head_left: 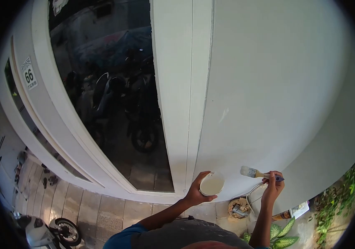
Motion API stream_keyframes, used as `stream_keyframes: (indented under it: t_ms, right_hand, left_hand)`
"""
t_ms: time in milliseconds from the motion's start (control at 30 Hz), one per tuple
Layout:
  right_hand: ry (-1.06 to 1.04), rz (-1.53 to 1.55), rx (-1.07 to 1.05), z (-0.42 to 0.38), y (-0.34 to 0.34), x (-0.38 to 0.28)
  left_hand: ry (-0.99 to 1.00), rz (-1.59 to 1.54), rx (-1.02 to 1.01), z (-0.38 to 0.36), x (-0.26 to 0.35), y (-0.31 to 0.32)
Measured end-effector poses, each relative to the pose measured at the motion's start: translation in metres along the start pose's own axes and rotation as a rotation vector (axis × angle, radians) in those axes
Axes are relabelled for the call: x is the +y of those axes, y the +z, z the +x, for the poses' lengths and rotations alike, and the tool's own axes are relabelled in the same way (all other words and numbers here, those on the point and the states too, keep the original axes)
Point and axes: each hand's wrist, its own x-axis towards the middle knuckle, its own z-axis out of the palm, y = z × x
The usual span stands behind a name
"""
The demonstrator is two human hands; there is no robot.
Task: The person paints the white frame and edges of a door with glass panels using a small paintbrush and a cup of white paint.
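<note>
So the left hand (195,192) is wrapped around a little round cup (223,184), fingers on one side and thumb on the other, and there's pale creamy stuff (212,185) inside, pretty much paint-looking. The right hand (272,187) is gripping a paintbrush (257,173) by the handle, which goes dark purple at the end. The bristles are coated in something whitish and point left, toward the cup, near it but not touching. Can't really tell if they're touching the wall (277,91) or just in front of it.

That wall is a big plain pale grey-green thing, with a smudgy lighter mark (224,115) partway up. Left of it there's a white frame (181,91) around a tall dark window (111,91), with motorbikes showing in the glass. Farther left is a sign (29,74) reading 66. Down on the paving (111,216) there's a motorbike at lower left, and by the right arm a round container (230,207) of clutter I can't make out, plus a leafy plant (285,240).
</note>
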Motion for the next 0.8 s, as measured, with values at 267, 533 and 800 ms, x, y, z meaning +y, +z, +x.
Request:
stream_keyframes:
  t_ms: [267, 533, 800]
  right_hand:
    - [0.024, 0.182, -0.472, 0.059, 0.004, -0.034]
    - [-0.013, 0.326, -0.766, 0.068, 0.033, -0.066]
    - [0.038, 0.373, -0.987, 0.062, 0.054, -0.087]
  left_hand:
    - [0.018, 0.072, 0.251, -0.018, 0.02, 0.043]
    - [-0.016, 0.184, 0.371, -0.046, 0.029, 0.073]
    - [-0.02, 0.278, 0.373, -0.049, 0.052, 0.071]
